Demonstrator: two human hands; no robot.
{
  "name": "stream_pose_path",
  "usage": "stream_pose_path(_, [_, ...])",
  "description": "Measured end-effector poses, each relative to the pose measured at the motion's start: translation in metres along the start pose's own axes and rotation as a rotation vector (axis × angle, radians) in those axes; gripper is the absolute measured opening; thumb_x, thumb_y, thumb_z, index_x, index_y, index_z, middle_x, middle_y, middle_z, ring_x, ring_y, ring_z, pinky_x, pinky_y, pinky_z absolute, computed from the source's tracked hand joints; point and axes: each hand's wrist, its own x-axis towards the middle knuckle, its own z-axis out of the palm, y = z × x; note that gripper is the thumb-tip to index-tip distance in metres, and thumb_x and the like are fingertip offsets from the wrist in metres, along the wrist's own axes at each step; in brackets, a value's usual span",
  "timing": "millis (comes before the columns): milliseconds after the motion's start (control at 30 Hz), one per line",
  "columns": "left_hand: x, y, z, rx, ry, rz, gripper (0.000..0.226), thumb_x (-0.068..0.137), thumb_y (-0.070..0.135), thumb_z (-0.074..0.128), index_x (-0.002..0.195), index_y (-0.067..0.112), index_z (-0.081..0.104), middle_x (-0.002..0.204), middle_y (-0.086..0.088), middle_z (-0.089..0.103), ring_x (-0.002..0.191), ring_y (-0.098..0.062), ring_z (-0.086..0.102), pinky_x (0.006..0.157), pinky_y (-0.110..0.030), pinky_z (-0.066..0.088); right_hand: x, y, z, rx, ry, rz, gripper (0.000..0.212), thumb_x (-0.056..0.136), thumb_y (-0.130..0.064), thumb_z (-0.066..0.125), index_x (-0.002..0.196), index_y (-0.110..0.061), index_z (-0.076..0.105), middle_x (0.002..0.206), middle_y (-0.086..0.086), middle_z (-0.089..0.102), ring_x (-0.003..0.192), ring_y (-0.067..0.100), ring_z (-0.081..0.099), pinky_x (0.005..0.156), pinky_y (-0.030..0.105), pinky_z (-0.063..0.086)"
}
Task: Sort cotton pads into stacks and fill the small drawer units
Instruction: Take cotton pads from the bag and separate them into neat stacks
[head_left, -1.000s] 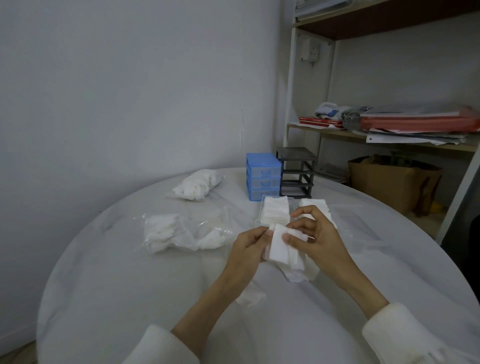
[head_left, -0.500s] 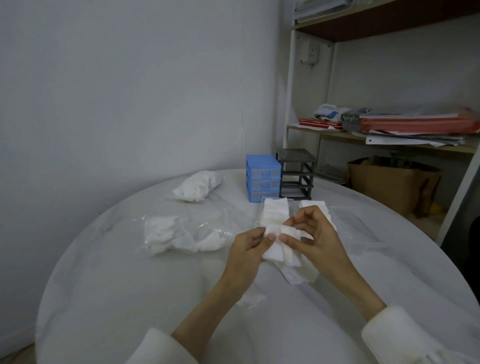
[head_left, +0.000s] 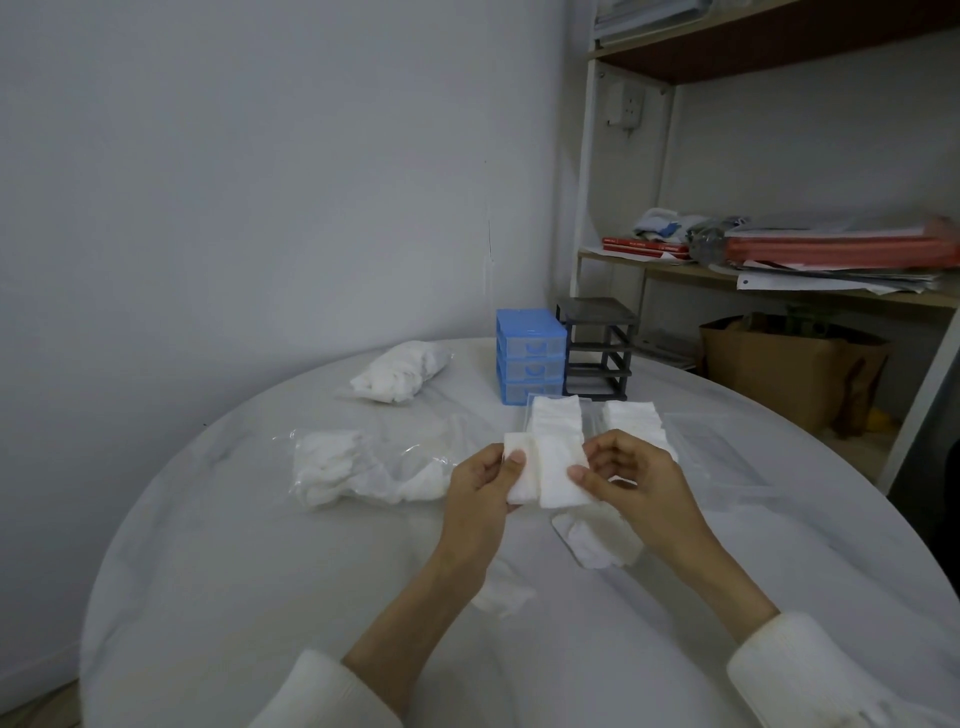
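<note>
Both hands, left hand and right hand, pinched a few cotton pads between thumbs and fingers above the desk, apparently squaring them for stacking.

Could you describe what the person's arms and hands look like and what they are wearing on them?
Both arms wear white, soft-looking long sleeves, pushed up so the forearms are bare. The left hand and right hand are bare: no gloves, and no rings, watch or bracelet can be seen. Fingernails look short and unpainted.
</note>
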Motion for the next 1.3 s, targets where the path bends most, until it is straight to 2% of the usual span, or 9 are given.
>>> stream_pose_path(100, [0.0, 0.001, -0.001, -0.016, 0.018, -0.001, 0.019, 0.096, 0.008, 0.049, 0.091, 0.015, 0.065, 0.081, 0.006, 0.071, 0.073, -0.001, 0.067, 0.064, -0.016, 0.053, 0.003, 0.0, -0.004, 0.059, 0.145, 0.013, 0.014, 0.079, -0.01, 0.071, 0.077, -0.017, 0.06, 0.074, -0.001, 0.059, 0.065, 0.006, 0.054, 0.06, 0.012, 0.047])
stream_pose_path(167, [0.0, 0.001, -0.001, -0.011, 0.019, -0.008, 0.018, 0.096, 0.008, 0.049, 0.09, 0.015, 0.065, 0.078, 0.008, 0.071, 0.072, -0.001, 0.067, 0.064, -0.015, 0.053, 0.004, -0.002, -0.005, 0.209, 0.221, 0.049, 0.017, 0.081, -0.004, 0.068, 0.079, -0.015, 0.055, 0.071, 0.001, 0.06, 0.065, 0.011, 0.057, 0.06, 0.015, 0.048])
stream_pose_path(300, [-0.001, 0.0, 0.0, 0.002, 0.004, -0.028, 0.017, 0.095, 0.008, 0.05, 0.091, 0.014, 0.065, 0.075, 0.008, 0.073, 0.074, -0.003, 0.068, 0.064, -0.017, 0.053, 0.0, -0.009, -0.005, 0.394, 0.14, 0.064, 0.027, 0.082, 0.005, 0.062, 0.084, -0.015, 0.044, 0.071, 0.001, 0.061, 0.063, 0.014, 0.06, 0.054, 0.02, 0.05])
stream_pose_path(433, [0.0, -0.001, 0.0, 0.01, 0.006, -0.033, 0.016, 0.095, 0.009, 0.051, 0.092, 0.011, 0.066, 0.084, 0.0, 0.072, 0.078, -0.01, 0.068, 0.066, -0.019, 0.054, -0.003, -0.009, 0.002, 0.276, -0.042, -0.029, 0.018, 0.081, 0.009, 0.063, 0.08, -0.007, 0.054, 0.077, -0.002, 0.058, 0.06, 0.008, 0.052, 0.054, 0.015, 0.044])
stream_pose_path(533, [-0.002, -0.001, 0.001, 0.02, -0.028, -0.034, 0.017, 0.096, 0.012, 0.05, 0.097, 0.011, 0.067, 0.086, -0.001, 0.072, 0.079, -0.009, 0.068, 0.067, -0.019, 0.053, -0.006, -0.009, 0.007, 0.181, -0.102, -0.05, 0.019, 0.081, 0.007, 0.064, 0.084, -0.012, 0.066, 0.083, -0.001, 0.065, 0.058, 0.004, 0.055, 0.057, 0.013, 0.044])
stream_pose_path(667, [-0.004, 0.001, 0.003, 0.024, -0.057, -0.048, 0.021, 0.097, 0.014, 0.047, 0.098, 0.014, 0.067, 0.085, 0.002, 0.073, 0.08, -0.008, 0.069, 0.066, -0.018, 0.053, -0.007, -0.004, 0.009, 0.076, -0.103, -0.063, 0.024, 0.08, 0.002, 0.068, 0.091, -0.02, 0.07, 0.087, 0.014, 0.068, 0.054, 0.003, 0.051, 0.061, 0.015, 0.047])
stream_pose_path(933, [-0.005, 0.003, 0.004, 0.012, -0.058, -0.071, 0.023, 0.098, 0.018, 0.044, 0.096, 0.018, 0.067, 0.084, 0.004, 0.073, 0.078, -0.005, 0.068, 0.063, -0.016, 0.052, -0.007, -0.004, 0.008, 0.031, -0.095, -0.107, 0.033, 0.079, -0.001, 0.069, 0.1, -0.027, 0.068, 0.095, -0.009, 0.064, 0.06, 0.002, 0.052, 0.067, 0.014, 0.047])
stream_pose_path(1067, [-0.005, 0.004, 0.005, 0.004, -0.058, -0.082, 0.024, 0.098, 0.017, 0.044, 0.094, 0.019, 0.067, 0.081, 0.006, 0.073, 0.076, -0.004, 0.069, 0.063, -0.016, 0.052, -0.007, -0.003, 0.008, 0.017, -0.113, -0.128, 0.035, 0.079, -0.001, 0.069, 0.103, -0.026, 0.068, 0.094, -0.008, 0.062, 0.062, 0.001, 0.051, 0.067, 0.014, 0.046])
stream_pose_path(1300, [-0.004, 0.003, 0.005, -0.02, -0.015, -0.132, 0.024, 0.099, 0.021, 0.043, 0.098, 0.016, 0.067, 0.09, -0.002, 0.071, 0.082, -0.012, 0.067, 0.063, -0.019, 0.053, -0.007, -0.001, 0.008, -0.08, -0.104, -0.172, 0.039, 0.078, -0.004, 0.071, 0.103, -0.034, 0.065, 0.091, -0.008, 0.057, 0.067, 0.0, 0.051, 0.067, 0.013, 0.043])
